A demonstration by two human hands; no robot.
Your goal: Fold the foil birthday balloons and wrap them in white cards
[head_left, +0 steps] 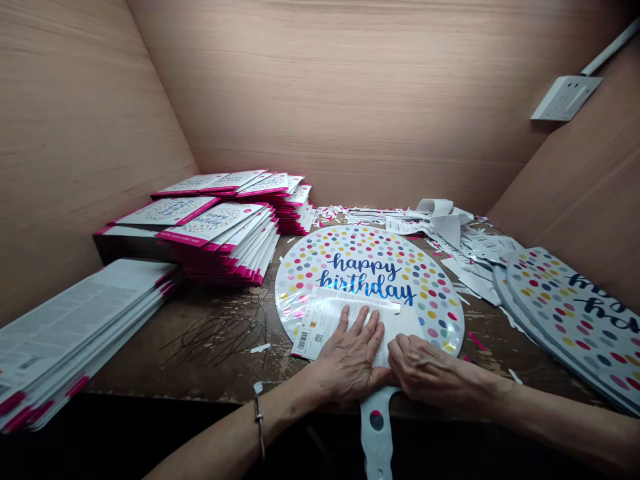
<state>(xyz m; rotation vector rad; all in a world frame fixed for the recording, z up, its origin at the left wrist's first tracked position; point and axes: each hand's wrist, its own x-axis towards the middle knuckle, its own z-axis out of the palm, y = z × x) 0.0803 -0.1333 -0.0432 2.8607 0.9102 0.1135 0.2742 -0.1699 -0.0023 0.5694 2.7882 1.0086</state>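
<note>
Left hand lies palm down with its fingers spread, pressing on a printed paper label sheet that has a barcode at its lower left corner. Right hand sits just beside it, fingers loosely together and slightly curled, resting on the sheet's right edge and the foil beneath. Neither hand closes on anything. The sheet lies across the lower part of a round foil balloon, printed "happy birthday" in blue among multicoloured dots, at the centre of the frame on a worn wooden table. The balloon's white tab, with a hole in it, hangs over the table's near edge below the hands. More dotted foil balloons lie stacked at the right. Pink-edged balloon packets stand in piles at the upper left, with a stack of packets showing their printed backs at the far left. Paper backing strips are heaped at the back of the table. A metal bracelet circles the left wrist.
</note>
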